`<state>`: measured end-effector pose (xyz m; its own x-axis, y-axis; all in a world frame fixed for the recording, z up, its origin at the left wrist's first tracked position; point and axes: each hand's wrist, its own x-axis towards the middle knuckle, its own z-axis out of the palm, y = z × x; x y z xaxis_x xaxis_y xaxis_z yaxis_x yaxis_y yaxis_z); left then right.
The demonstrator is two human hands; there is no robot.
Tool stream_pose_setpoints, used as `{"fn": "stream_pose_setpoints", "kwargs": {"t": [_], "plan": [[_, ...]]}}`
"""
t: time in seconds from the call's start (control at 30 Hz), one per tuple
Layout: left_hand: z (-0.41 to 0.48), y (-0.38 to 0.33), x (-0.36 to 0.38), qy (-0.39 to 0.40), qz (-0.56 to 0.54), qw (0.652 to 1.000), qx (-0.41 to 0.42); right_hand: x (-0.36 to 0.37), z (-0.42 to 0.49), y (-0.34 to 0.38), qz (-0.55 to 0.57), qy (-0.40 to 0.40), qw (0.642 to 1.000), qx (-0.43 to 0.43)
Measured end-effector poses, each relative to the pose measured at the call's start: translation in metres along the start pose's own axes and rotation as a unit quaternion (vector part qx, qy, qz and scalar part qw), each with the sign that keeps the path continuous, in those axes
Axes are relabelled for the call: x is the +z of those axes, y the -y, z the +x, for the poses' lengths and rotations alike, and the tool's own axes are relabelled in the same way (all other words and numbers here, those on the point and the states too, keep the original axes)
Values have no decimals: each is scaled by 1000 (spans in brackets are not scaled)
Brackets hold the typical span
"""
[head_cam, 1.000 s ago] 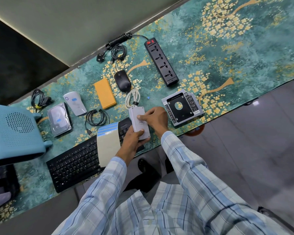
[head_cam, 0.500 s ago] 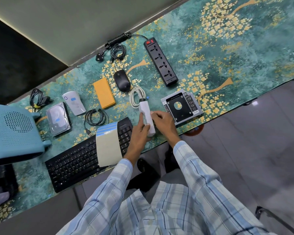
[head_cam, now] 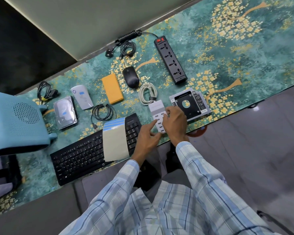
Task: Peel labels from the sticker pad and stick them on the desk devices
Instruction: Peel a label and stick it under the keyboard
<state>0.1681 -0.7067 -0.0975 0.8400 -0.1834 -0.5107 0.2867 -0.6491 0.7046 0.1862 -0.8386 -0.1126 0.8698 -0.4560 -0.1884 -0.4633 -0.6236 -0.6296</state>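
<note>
**Charging hub lies flat with its ports up, both hands on it**

The USB charging hub (head_cam: 157, 114) is a white, long box with a grey band at its far end and two rows of small ports on its upper face. A white cable (head_cam: 147, 94), wound in a loop, comes out from the far end. The hub lies flat on the green flowered desk mat (head_cam: 244, 56), between the black keyboard (head_cam: 81, 158) and the silver drive caddy (head_cam: 191, 102).

The right hand (head_cam: 176, 123) covers the right side of the hub; its fingers are curled over that edge and hold it. The left hand (head_cam: 146, 139) is at the near left corner, with the index finger stretched out and touching the left edge and the thumb at the near end. The sticker pad (head_cam: 115, 141), pale with blue strips along its far edge, lies on the right part of the keyboard, just left of the left hand.

Half a second ago the hub stood on its narrow side between the two hands. Now it is turned down flat and the ports show. The sticker pad has not moved.
</note>
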Motion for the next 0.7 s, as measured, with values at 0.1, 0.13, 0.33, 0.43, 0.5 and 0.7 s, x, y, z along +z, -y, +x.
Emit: {"fn": "stream_pose_setpoints", "kwargs": {"t": [0.1, 0.13, 0.33, 0.43, 0.5, 0.7], "plan": [[-6, 11, -30, -54, 4, 999, -4, 4, -16, 14, -15, -34, 999, -18], [-10, 18, -42, -79, -7, 997, -4, 7, -22, 21, -12, -40, 999, -28], [-22, 72, -110, -214, -12, 976, -36, 47, -61, 58, 120, 131, 984, -24], [-21, 94, -133, -226, 28, 973, -37, 66, -77, 73, 162, 161, 973, -2], [-16, 104, -144, -207, 35, 977, -37, 76, -83, 81, 182, 161, 970, 20], [-11, 114, -151, -166, 9, 986, -32, 93, -85, 101, 237, 157, 952, 115]]}}
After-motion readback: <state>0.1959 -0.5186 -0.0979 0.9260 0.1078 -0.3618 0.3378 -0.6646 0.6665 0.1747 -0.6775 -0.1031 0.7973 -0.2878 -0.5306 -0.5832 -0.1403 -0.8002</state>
